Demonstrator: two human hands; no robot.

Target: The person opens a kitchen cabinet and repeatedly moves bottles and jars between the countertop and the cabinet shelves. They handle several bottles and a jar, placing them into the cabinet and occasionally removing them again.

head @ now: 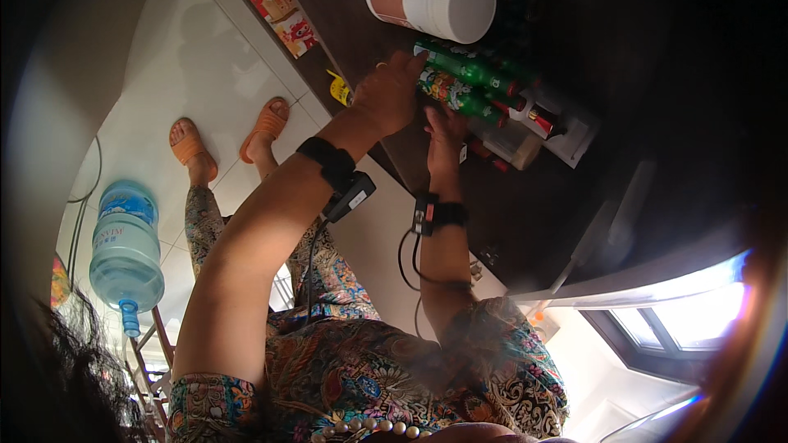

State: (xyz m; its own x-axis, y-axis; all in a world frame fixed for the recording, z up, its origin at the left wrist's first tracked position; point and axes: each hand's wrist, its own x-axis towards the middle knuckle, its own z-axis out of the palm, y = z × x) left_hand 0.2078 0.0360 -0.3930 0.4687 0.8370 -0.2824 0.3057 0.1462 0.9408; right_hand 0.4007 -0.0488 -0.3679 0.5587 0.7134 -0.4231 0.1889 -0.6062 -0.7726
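Several green glass bottles (465, 67) with red caps and colourful labels stand close together on the dark tabletop. My left hand (394, 92), a ring on one finger, curls its fingertips against the lower part of a bottle in the group. Just beside it my right hand (447, 135) has its thumb apart from its fingers. Those fingers reach to the near bottle with the floral label (443, 87) and are partly hidden by it. A clear plastic container (508, 141) is next to the right hand.
A white canister (431, 0) with a screw lid stands beyond the bottles. A white box (569, 129) lies behind them. Cables run from the bands on both wrists (326, 163). A large blue water jug (126, 246) is at the left, near orange sandals (194, 147).
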